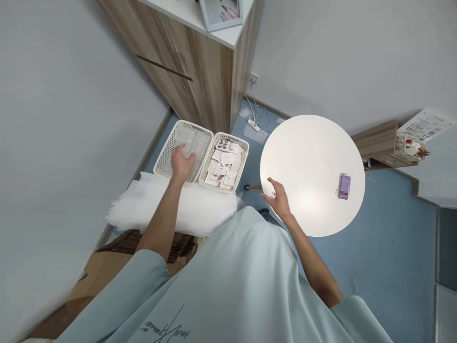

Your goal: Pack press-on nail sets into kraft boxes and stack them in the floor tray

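Observation:
My left hand (181, 163) reaches over the left white basket (164, 150), thumb and fingers apart with nothing seen between them. Clear plastic pieces (198, 144) lie in that basket, partly covered by the hand. Beside it stands a second white basket (246, 151), filled with printed cards (225, 162). My right hand (279, 200) is at the near left edge of the round white table (307, 152), its thumb and fingers spread. A small shiny thing (273, 194) shows in the gap between them, too small to name.
A purple packet (344, 186), blurred, lies on the table's right side. White wrapping sheets (193, 207) are piled before the baskets, above cardboard (103, 269). Behind stands a wood-grain cabinet (200, 62). A power strip (253, 125) with cables is on the floor.

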`<state>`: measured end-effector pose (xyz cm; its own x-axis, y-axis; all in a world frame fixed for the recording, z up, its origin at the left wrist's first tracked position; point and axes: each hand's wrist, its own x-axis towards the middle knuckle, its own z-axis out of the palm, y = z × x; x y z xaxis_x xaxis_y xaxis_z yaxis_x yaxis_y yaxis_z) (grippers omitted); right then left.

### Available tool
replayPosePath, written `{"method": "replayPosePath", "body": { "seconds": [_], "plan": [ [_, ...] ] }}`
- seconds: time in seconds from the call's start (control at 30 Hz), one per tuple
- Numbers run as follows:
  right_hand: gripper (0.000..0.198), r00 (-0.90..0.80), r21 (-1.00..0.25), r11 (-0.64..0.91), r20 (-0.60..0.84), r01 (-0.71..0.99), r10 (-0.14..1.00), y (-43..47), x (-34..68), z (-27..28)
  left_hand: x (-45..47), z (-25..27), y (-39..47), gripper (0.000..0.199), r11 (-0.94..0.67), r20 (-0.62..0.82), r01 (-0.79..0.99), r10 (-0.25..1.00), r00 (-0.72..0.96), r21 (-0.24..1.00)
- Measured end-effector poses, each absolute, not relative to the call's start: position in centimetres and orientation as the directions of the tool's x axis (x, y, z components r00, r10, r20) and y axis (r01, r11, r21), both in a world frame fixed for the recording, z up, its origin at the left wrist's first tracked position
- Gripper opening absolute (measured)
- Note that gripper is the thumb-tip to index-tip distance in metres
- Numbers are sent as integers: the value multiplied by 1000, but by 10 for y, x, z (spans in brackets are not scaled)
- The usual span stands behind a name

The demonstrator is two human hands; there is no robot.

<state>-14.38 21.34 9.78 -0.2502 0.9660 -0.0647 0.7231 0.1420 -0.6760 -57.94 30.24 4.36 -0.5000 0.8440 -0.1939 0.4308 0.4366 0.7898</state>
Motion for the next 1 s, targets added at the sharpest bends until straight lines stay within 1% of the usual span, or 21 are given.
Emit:
{"method": "replayPosePath", "body": {
  "seconds": [0.07,0.13,0.23,0.3,0.5,0.63,0.7,0.8,0.9,1.0],
  "plan": [
    [67,-241,-675,142,-54,724,969,210,-150,103,-591,36,322,74,401,-148,536,880,-452,743],
    [66,-229,-674,139,-47,726,972,205,-154,107,-599,31,340,79,365,-132,601,908,-397,711],
    [63,-208,-681,114,-58,724,976,198,-156,112,-605,26,361,84,346,-153,660,930,-333,666],
    [59,-192,-681,106,-52,725,980,192,-155,115,-606,24,370,84,347,-175,686,934,-310,640],
    [53,-140,-652,93,-20,752,990,180,-147,120,-602,19,372,71,353,-173,733,934,-313,582],
    [50,-116,-662,80,-11,746,993,178,-140,119,-598,19,367,66,357,-180,739,933,-312,572],
    [49,-121,-671,76,-20,738,993,179,-138,118,-599,22,362,59,377,-191,728,925,-328,573],
    [48,-145,-684,72,-49,726,988,183,-136,118,-598,31,352,45,399,-191,727,915,-355,559],
    [50,-177,-703,80,-66,707,982,187,-134,118,-589,48,338,39,389,-154,741,917,-367,547],
    [52,-202,-730,90,-66,678,977,190,-130,118,-567,69,324,36,388,-107,695,905,-412,605]
  ]
}}
